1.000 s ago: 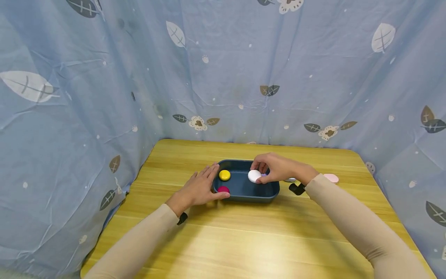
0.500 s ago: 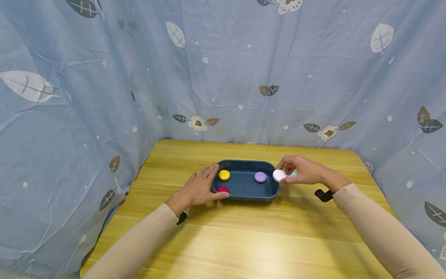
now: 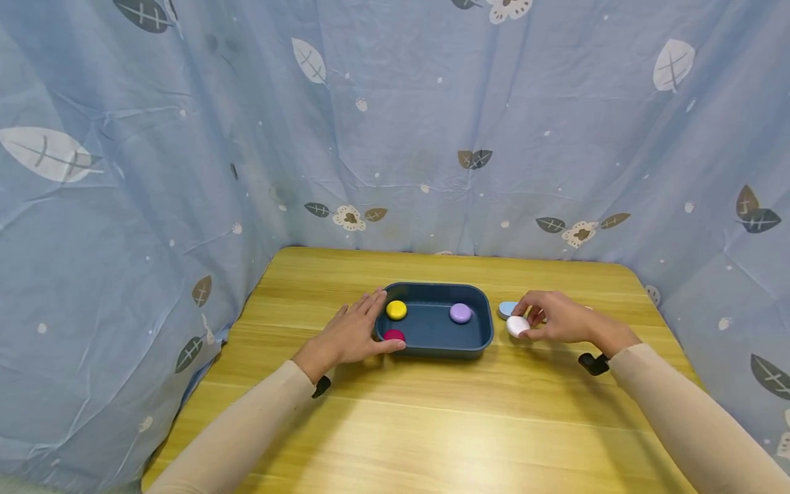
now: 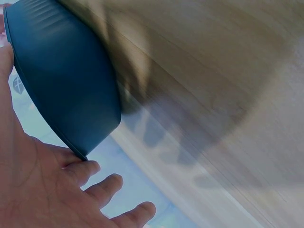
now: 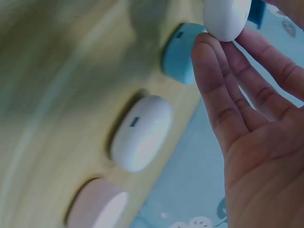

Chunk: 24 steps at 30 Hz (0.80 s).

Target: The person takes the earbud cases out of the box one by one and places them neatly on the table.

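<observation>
My right hand [image 3: 558,317] pinches a white rounded disc [image 3: 517,326] between thumb and fingertips, just right of the dark blue tray. In the right wrist view the same white disc [image 5: 227,19] sits at the fingertips. My left hand [image 3: 345,335] lies along the tray's [image 3: 435,353] left end, fingers extended at the rim and thumb over the front edge. Inside the tray are a yellow disc [image 3: 396,310], a purple disc [image 3: 460,313] and a crimson disc [image 3: 393,335], partly covered by the left thumb.
A light blue oval case [image 3: 507,310] lies beside the right fingers. Further along, the right wrist view has a white oval case [image 5: 142,133] with a small slot and a pale pink case [image 5: 97,204]. A patterned blue curtain [image 3: 407,137] surrounds the wooden table [image 3: 395,425].
The right hand has carried the white disc from over the tray out to its right, then closer to the table, uncovering the purple disc. The left hand stays put.
</observation>
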Each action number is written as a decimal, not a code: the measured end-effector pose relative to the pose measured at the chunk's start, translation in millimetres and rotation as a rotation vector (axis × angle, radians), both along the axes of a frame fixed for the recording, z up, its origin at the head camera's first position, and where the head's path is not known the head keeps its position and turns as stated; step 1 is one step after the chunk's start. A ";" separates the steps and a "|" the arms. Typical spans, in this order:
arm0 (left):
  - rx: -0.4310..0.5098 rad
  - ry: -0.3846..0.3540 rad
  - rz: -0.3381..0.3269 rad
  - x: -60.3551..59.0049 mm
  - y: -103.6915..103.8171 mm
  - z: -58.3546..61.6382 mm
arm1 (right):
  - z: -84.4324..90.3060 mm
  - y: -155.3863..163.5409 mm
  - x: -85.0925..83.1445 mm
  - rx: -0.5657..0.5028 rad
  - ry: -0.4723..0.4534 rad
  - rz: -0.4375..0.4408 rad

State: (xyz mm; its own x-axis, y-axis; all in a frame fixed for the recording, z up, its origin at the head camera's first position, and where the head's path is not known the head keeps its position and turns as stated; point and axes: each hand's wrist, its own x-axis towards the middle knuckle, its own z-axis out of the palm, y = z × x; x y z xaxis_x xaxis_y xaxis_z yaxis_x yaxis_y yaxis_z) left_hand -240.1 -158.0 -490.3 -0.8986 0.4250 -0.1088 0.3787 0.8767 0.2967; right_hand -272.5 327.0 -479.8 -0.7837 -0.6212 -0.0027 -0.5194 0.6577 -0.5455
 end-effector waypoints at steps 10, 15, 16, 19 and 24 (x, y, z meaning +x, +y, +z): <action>-0.012 -0.009 -0.001 0.0 0.3 2.4 | -18.0 3.8 3.6 0.037 0.017 0.020; -0.009 -0.009 -0.002 0.8 0.7 2.0 | -21.3 4.0 3.7 0.064 0.017 0.030; -0.007 -0.009 -0.002 0.8 0.7 2.0 | -21.6 4.0 3.7 0.073 0.022 0.028; -0.002 -0.009 -0.002 0.5 0.3 1.8 | -21.5 3.4 3.9 0.089 0.055 0.030; -0.005 -0.007 0.001 -0.7 -0.4 -0.2 | -19.0 1.3 4.9 0.109 0.091 0.036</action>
State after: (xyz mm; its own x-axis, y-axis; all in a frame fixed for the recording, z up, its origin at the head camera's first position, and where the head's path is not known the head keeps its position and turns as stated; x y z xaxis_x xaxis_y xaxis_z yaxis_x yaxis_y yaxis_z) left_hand -240.8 -158.4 -490.5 -0.8983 0.4233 -0.1175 0.3754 0.8786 0.2953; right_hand -267.6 328.3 -498.8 -0.7612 -0.6485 -0.0020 -0.5875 0.6909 -0.4213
